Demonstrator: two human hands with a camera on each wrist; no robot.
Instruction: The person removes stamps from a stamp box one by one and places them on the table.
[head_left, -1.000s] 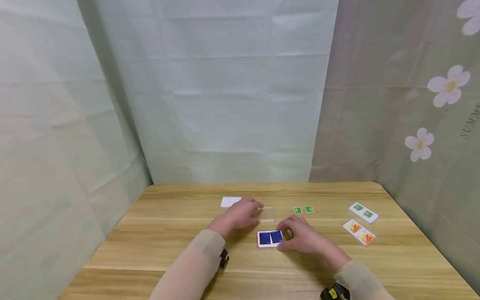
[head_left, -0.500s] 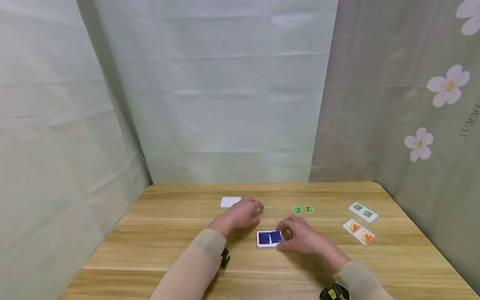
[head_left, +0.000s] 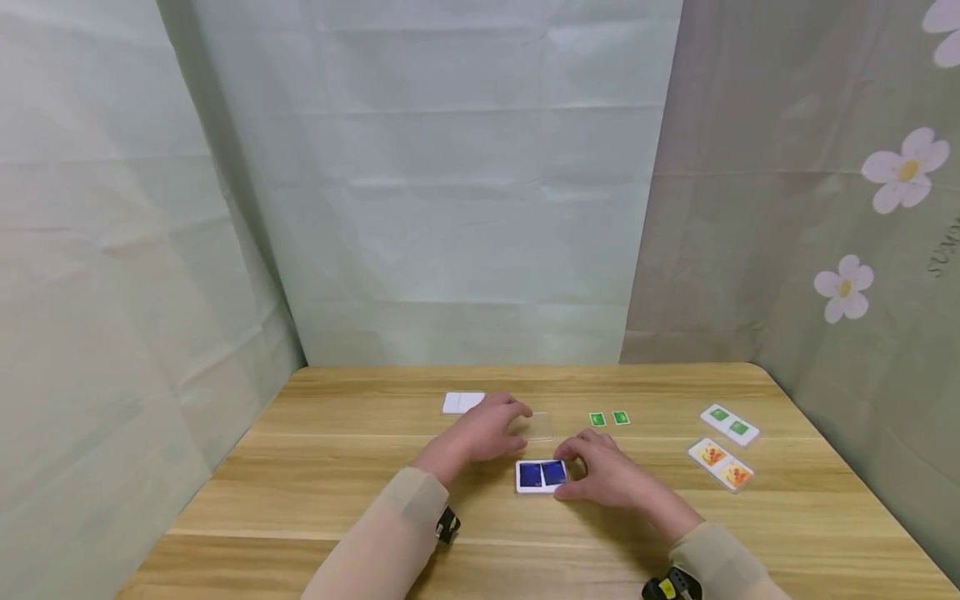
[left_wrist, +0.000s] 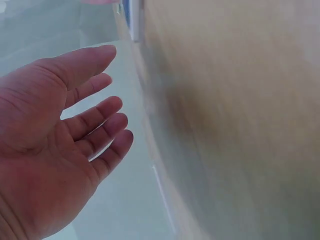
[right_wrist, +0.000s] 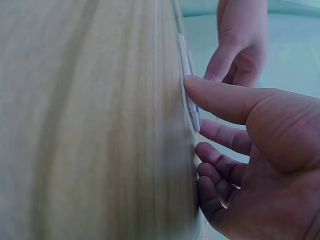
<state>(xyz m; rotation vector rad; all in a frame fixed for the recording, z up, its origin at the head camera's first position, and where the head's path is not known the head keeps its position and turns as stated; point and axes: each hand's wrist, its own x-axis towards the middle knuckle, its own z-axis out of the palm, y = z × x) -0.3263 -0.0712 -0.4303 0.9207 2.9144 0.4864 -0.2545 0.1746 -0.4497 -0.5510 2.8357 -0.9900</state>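
Note:
A white card with two dark blue squares (head_left: 530, 475) lies flat on the table in the head view. Its right end is pinched between the thumb and forefinger of my right hand (head_left: 603, 473); the right wrist view shows the thumb on the edge of the card (right_wrist: 189, 100). My left hand (head_left: 491, 429) hovers behind and left of the card, fingers relaxed and holding nothing. Close to its fingertips lies a clear square piece (head_left: 540, 427), partly hidden by the hand. In the left wrist view the palm and spread fingers of the left hand (left_wrist: 70, 120) show bare.
Behind the left hand lies a white card (head_left: 459, 402), partly covered. Two small green squares (head_left: 609, 419) rest at the back. On the right are a card with green squares (head_left: 729, 424) and one with orange pictures (head_left: 722, 464). Curtains surround the wooden table (head_left: 360, 483).
The left hand has shifted very slightly right and covers a bit more of the clear piece. The right hand and the blue-square card stay put.

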